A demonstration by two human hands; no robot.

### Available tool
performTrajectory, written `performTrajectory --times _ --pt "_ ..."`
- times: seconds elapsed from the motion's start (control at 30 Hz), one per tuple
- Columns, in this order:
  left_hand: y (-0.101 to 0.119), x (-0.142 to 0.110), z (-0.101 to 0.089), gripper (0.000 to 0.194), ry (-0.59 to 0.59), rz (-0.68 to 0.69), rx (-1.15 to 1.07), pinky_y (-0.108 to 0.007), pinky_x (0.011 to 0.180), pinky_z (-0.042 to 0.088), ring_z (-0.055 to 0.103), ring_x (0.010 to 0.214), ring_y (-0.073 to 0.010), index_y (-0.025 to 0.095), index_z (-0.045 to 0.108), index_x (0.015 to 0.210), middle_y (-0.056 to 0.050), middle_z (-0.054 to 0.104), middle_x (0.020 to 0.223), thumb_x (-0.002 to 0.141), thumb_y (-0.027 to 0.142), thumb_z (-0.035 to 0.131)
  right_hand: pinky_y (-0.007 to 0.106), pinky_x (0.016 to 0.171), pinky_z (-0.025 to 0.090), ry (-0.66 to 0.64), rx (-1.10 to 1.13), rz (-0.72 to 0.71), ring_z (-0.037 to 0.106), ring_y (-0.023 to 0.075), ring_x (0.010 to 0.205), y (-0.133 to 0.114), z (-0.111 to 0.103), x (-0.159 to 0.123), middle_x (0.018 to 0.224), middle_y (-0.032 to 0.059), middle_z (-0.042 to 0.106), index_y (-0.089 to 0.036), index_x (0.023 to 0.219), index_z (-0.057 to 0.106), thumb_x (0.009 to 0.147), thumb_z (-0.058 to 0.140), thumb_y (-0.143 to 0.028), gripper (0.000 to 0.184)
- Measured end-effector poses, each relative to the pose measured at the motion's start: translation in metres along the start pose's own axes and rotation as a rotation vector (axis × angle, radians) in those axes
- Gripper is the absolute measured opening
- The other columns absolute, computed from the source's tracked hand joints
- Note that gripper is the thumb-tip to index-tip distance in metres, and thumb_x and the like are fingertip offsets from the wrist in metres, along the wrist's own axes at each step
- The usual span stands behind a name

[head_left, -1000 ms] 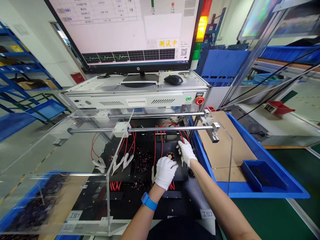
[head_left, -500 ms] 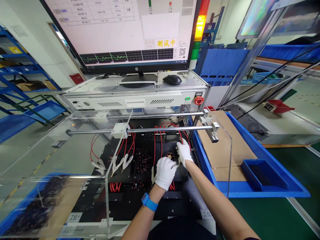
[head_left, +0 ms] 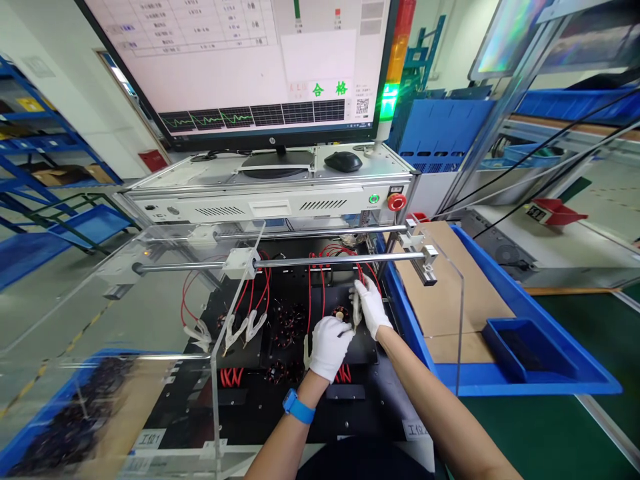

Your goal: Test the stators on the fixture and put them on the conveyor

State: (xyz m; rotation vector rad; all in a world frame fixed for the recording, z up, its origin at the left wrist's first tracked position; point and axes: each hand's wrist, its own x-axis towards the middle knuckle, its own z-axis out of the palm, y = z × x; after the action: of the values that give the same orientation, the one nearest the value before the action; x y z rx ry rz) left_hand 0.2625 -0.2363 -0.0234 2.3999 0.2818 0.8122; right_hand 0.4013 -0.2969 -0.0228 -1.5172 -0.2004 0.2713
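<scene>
Both my hands wear white gloves and work over a black test fixture [head_left: 320, 393]. My left hand [head_left: 329, 347] rests fingers-down beside a small round wound coil [head_left: 342, 312] on the right black plate. My right hand [head_left: 370, 305] pinches a white clip [head_left: 356, 308] on a red lead just right of that coil. More dark coils [head_left: 289, 320] sit on the plate to the left, and loose white clips [head_left: 240, 328] on red wires [head_left: 255, 287] hang there unused.
A clear acrylic guard [head_left: 215, 347] on steel rails [head_left: 300, 261] frames the fixture. Behind stand a control box [head_left: 270, 200] with a red stop button [head_left: 396, 201], a monitor [head_left: 250, 60] and a green-lit tower light [head_left: 389, 100]. Blue trays lie at right [head_left: 500, 333] and lower left [head_left: 60, 413].
The screen's yellow status text turned green and the tower light went from amber to green. My right hand shifted slightly toward the coil with the clip; my left hand stayed put.
</scene>
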Motion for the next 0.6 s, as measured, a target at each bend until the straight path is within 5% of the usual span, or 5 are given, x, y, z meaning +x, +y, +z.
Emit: performTrajectory --times 0.13,0.23,0.33,0.47,0.6 --pt "0.0 0.001 -0.005 0.005 0.002 -0.134 -0.183 -0.029 0.074 0.049 0.06 0.079 -0.0154 0.018 0.069 0.074 -0.003 0.067 0.078 0.07 0.016 0.068 0.034 0.093 0.041 0.231 -0.227 -0.073 0.054 0.0209 0.105 0.012 -0.023 0.015 0.119 0.0105 0.055 -0.015 0.137 0.032 0.08 0.047 -0.041 0.065" --pt "0.0 0.001 -0.005 0.004 -0.003 -0.148 -0.202 -0.03 0.075 0.049 0.06 0.079 -0.0159 0.019 0.069 0.073 -0.003 0.067 0.077 0.069 0.016 0.069 0.04 0.095 0.038 0.299 -0.532 0.199 0.051 0.0277 0.111 0.038 -0.04 0.023 0.122 0.0169 0.053 -0.012 0.141 0.026 0.073 0.052 -0.024 0.074" --pt "-0.002 0.001 -0.004 0.005 -0.005 -0.132 -0.202 -0.03 0.075 0.049 0.06 0.079 -0.0161 0.019 0.07 0.074 -0.003 0.067 0.076 0.07 0.017 0.068 0.045 0.09 0.04 0.222 -0.567 0.366 0.057 0.0313 0.101 0.062 -0.049 0.022 0.107 0.0187 0.06 -0.009 0.133 0.043 0.067 0.05 -0.015 0.066" --pt "-0.004 0.0 -0.002 0.004 0.003 -0.111 -0.194 -0.031 0.074 0.049 0.06 0.079 -0.0164 0.019 0.07 0.075 -0.003 0.067 0.075 0.071 0.019 0.068 0.032 0.092 0.041 0.206 -0.438 0.219 0.057 0.0185 0.101 0.058 -0.05 0.015 0.11 0.0085 0.061 -0.015 0.126 0.051 0.075 0.038 -0.019 0.053" --pt "-0.005 0.0 -0.001 0.003 0.015 -0.099 -0.203 -0.031 0.073 0.05 0.059 0.077 -0.0161 0.019 0.069 0.073 -0.003 0.067 0.075 0.071 0.018 0.068 0.026 0.084 0.045 0.229 0.014 -0.027 0.056 0.0155 0.094 0.029 -0.042 0.009 0.111 0.0063 0.06 -0.015 0.129 0.048 0.072 0.048 -0.03 0.058"
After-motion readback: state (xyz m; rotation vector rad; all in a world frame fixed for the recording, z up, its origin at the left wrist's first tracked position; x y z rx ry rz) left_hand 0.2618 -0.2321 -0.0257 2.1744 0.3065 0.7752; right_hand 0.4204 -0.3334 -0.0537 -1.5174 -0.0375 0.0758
